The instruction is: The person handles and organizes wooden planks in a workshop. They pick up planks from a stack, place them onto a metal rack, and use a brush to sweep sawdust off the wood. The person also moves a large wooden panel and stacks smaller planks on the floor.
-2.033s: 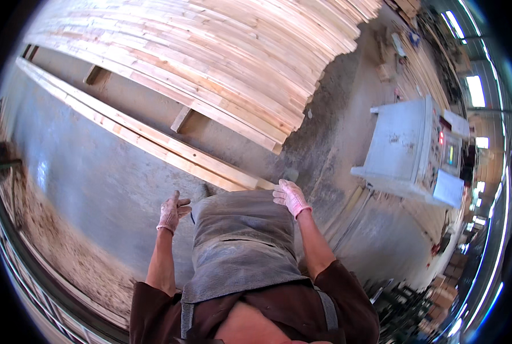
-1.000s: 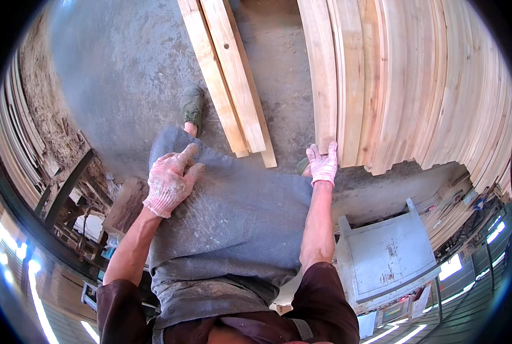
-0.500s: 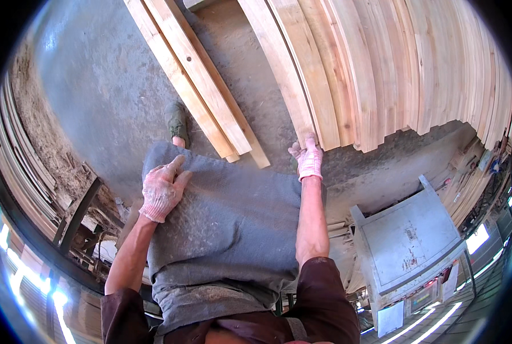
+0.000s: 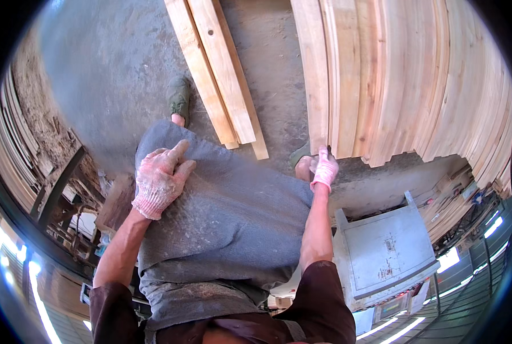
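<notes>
My left hand (image 4: 159, 180), in a dusty pale knit glove, rests on the grey apron (image 4: 227, 223) over my left knee. Its fingers are loosely stretched, with nothing in them. On the other side, my right hand (image 4: 325, 169), gloved in pinkish white, is closed at the near end of a long pale wooden board (image 4: 314, 86). Its fingertips are partly hidden against the wood. That board is the leftmost of a broad row of boards (image 4: 405, 86), lying side by side with uneven near ends.
Two or three separate planks (image 4: 224, 74) lie ahead of my knees on the concrete floor (image 4: 118, 74). A green shoe (image 4: 178, 96) is left of them. A grey metal cabinet (image 4: 388, 246) stands at right. Sawdust and stacked strips (image 4: 15, 132) line the left.
The view has shifted, so the boards appear farther right. My right hand stays at the board's end, now nearer my right foot. My left hand still rests on the apron.
</notes>
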### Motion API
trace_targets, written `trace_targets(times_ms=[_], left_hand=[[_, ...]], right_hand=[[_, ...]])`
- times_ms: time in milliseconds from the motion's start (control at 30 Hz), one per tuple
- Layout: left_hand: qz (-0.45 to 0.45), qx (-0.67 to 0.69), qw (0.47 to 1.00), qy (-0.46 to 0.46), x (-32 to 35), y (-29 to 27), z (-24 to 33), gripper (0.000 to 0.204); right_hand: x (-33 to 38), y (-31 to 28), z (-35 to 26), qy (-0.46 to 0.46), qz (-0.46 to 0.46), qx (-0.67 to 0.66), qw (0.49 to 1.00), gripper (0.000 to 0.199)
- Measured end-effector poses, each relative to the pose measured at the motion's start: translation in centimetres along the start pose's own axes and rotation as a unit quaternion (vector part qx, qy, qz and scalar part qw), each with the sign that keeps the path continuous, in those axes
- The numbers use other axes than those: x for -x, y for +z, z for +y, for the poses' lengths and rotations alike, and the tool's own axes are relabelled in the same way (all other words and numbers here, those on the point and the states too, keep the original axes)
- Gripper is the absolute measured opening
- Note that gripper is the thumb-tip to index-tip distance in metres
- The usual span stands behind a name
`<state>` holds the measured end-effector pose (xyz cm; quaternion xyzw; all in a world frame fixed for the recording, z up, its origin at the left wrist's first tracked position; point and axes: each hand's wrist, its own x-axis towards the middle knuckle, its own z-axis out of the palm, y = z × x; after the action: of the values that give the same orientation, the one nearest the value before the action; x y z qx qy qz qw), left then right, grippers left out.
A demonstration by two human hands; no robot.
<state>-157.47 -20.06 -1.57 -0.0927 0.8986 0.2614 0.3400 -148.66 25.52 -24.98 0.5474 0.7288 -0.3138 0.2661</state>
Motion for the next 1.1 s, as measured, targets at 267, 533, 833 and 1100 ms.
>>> trace_targets(times_ms=[267, 533, 833, 1100], left_hand=[[-0.015, 0.007, 1.000, 0.011, -0.7, -1.1, -0.8, 0.041], [-0.026, 0.000, 1.000, 0.006, -2.3, -1.9, -0.1, 0.040], [-0.172, 0.194, 0.964, -0.057, -12.3, 5.5, 3.0, 0.097], [-0.071, 0.495, 0.858, -0.112, -21.8, 13.4, 12.7, 0.073]], right_hand=[[-1.0, 1.5, 0.4, 0.099, -0.156, -0.454, 0.872, 0.091], [0.6, 3.5, -1.4, 0.082, -0.075, -0.432, 0.895, 0.088], [3.0, 5.3, -1.9, 0.058, -0.092, -0.328, 0.938, 0.059], [13.1, 0.4, -11.2, -0.063, -0.075, -0.188, 0.977, 0.039]])
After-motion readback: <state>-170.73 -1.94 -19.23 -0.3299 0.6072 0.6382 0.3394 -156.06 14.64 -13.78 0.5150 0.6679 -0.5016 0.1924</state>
